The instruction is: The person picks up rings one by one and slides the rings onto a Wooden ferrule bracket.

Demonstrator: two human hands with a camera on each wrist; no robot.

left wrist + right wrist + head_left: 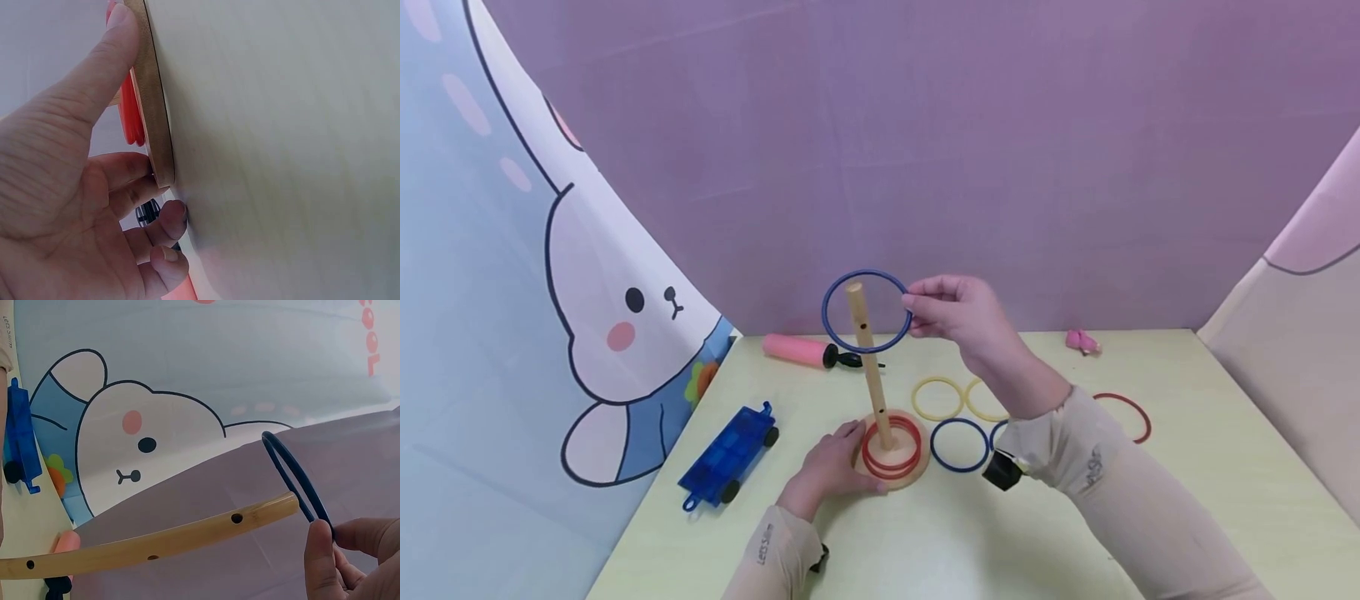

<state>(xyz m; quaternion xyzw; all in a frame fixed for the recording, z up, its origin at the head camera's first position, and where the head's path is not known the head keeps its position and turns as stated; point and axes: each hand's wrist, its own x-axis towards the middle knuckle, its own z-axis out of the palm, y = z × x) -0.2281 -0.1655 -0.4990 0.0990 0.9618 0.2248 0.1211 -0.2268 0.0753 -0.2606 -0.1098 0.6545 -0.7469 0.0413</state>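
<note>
In the head view my right hand (951, 312) pinches the right side of a blue ring (824, 312) between thumb and fingertips. This ring is held up at the top of a wooden post (874, 379), and the post's tip shows inside its outline. From the right wrist view, the ring (306, 481) overlaps the post's end. My left hand (835, 462) grips the left edge of the round wooden base (895, 456), thumb on its upper side and fingers round the rim (159, 137). Red rings (919, 442) lie on the base around the post.
Right of the base lie yellow rings (937, 417) and blue rings (960, 470), some partly behind my right arm. A red ring (1146, 425) is farther right, a small pink object (1081, 340) behind. A blue toy wagon (730, 454) and pink hand pump (797, 351) stand left.
</note>
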